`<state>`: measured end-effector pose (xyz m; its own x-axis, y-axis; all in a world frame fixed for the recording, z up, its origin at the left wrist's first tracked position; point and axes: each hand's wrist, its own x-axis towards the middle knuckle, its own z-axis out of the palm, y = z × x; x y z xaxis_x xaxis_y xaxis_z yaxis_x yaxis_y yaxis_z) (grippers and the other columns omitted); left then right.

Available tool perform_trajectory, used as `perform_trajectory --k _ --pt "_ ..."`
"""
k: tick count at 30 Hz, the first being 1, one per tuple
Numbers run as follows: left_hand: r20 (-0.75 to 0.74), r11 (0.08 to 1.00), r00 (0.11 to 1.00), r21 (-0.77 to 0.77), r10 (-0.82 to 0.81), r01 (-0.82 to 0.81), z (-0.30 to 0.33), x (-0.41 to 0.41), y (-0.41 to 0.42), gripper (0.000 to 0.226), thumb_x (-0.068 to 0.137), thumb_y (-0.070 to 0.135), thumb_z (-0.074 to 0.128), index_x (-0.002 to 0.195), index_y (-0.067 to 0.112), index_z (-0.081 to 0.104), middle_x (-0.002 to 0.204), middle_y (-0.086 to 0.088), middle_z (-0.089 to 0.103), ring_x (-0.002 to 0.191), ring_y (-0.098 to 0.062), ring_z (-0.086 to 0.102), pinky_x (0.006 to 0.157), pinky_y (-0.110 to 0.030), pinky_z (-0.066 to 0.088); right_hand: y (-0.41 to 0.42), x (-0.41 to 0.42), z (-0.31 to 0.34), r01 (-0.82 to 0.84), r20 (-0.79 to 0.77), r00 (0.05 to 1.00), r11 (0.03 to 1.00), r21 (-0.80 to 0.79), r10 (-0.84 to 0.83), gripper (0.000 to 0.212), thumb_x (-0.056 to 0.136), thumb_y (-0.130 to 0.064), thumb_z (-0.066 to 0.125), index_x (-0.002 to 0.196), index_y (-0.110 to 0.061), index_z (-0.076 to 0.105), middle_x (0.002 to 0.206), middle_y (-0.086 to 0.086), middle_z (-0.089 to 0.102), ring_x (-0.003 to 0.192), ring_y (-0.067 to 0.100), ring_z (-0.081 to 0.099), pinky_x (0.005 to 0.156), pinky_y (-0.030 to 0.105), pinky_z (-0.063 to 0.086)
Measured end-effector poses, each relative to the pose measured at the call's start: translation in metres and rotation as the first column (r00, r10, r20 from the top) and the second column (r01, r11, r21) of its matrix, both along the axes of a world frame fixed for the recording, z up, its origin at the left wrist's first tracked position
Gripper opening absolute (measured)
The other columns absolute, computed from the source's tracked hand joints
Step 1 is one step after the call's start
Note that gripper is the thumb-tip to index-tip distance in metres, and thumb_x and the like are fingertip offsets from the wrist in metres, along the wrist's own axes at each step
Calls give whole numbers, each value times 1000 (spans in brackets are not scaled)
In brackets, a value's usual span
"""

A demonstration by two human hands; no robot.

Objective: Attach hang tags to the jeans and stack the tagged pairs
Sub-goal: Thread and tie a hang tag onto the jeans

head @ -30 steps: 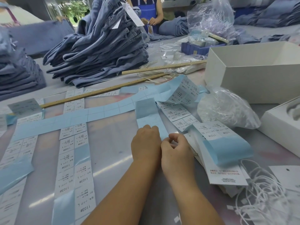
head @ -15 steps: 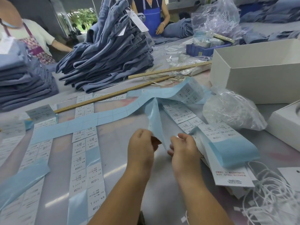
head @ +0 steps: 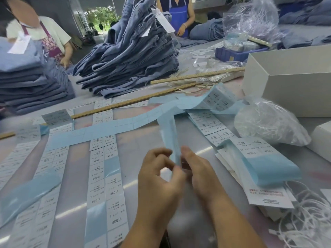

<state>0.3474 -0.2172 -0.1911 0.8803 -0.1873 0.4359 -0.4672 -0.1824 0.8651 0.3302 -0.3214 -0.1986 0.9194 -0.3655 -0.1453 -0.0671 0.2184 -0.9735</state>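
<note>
Both hands meet over the near middle of the table [head: 139, 154], working the free end of a long pale-blue paper backing strip [head: 170, 136]. The left hand [head: 157, 178] curls its fingers towards the strip's lower end, and the right hand [head: 198, 172] has its thumb pressed up against the strip's edge; both grips look closed on the paper, though motion blur hides the exact pinch. The strip is lifted off the table, which I judge is to peel or separate a sticker from it for the hang tags.

The strip runs back up to a longer blue band lying crosswise over white printed label strips [head: 105, 176]. I count about four such label columns laid lengthwise on the left. Just right of the hands lies a small stack of white printed card hang tags [head: 268, 196], partly under a folded blue-and-white sheet, with a tangle of white tag strings [head: 308, 221] beside it, kept within reach.

The jeans sit well apart at the far side: one leaning pile of folded blue denim jeans [head: 129, 65], already bearing white tags on top, and one flatter stack at far left [head: 30, 83]. Two wooden rulers [head: 197, 76] lie between piles and labels. One clear plastic bag of strings [head: 270, 122] rests by an open white cardboard box [head: 286, 83]. Two other people stand beyond.
</note>
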Motion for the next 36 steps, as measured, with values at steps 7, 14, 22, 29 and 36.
perform_trajectory --k 7,14,22,29,36 --pt "6 978 979 30 -204 204 1 -1 -4 20 82 37 56 72 21 63 95 14 66 98 -10 63 82 -16 44 -11 -2 -9 -52 2 999 977 209 52 42 98 -39 49 99 -6 76 103 18 73 103 33 69 100 51 49" --pt "-55 986 997 161 53 -43 -5 9 2 23 69 43 70 87 31 62 93 18 61 96 5 55 78 -2 35 -4 2 -18 -26 -28 999 948 319 37 44 96 -35 42 95 -13 79 104 18 74 98 32 71 91 44 52" --pt "-109 968 989 241 100 -72 -7 11 4 46 70 35 83 99 45 49 106 20 56 98 11 53 74 -3 41 -2 5 -18 -11 12 1000 941 339 7 46 91 -27 41 112 3 69 118 29 65 115 45 59 105 55 43" --pt "-216 995 975 97 45 -24 -10 13 6 38 80 26 79 100 43 53 98 18 63 92 10 58 67 -10 49 -5 3 -12 52 44 997 985 165 -60 21 91 -8 58 80 2 73 86 23 72 79 36 68 79 46 55" --pt "-423 980 892 -178 -156 87 -4 20 9 48 68 35 65 115 41 54 118 12 61 100 -6 65 73 -24 57 -8 -3 -4 103 41 993 992 73 -107 16 79 -4 73 74 9 65 86 37 66 73 38 64 82 55 54"
